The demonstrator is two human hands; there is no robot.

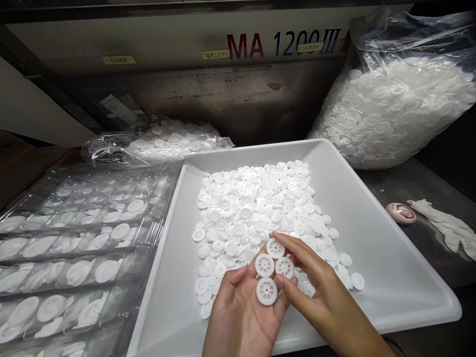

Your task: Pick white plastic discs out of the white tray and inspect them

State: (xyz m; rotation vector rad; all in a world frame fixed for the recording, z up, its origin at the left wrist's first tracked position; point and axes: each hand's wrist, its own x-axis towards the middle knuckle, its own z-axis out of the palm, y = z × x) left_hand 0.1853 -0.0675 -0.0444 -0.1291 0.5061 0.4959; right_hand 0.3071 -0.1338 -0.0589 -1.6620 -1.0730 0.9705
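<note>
My left hand point(238, 317) is held palm up over the near edge of a white tray point(390, 258). Several small white plastic wheels point(267, 291) with spokes lie on its fingers. My right hand point(316, 285) reaches in from the right, and its fingers touch the wheels on my left hand. A heap of the same white wheels point(253, 208) fills the middle of the tray just beyond both hands.
Clear plastic blister trays point(74, 248) holding white wheels lie stacked at left. One clear bag of wheels point(163, 141) lies behind them, and a large full bag point(397, 109) sits at back right. A pink round object point(400, 213) and white gloves point(446, 228) lie right of the tray. A machine panel rises behind.
</note>
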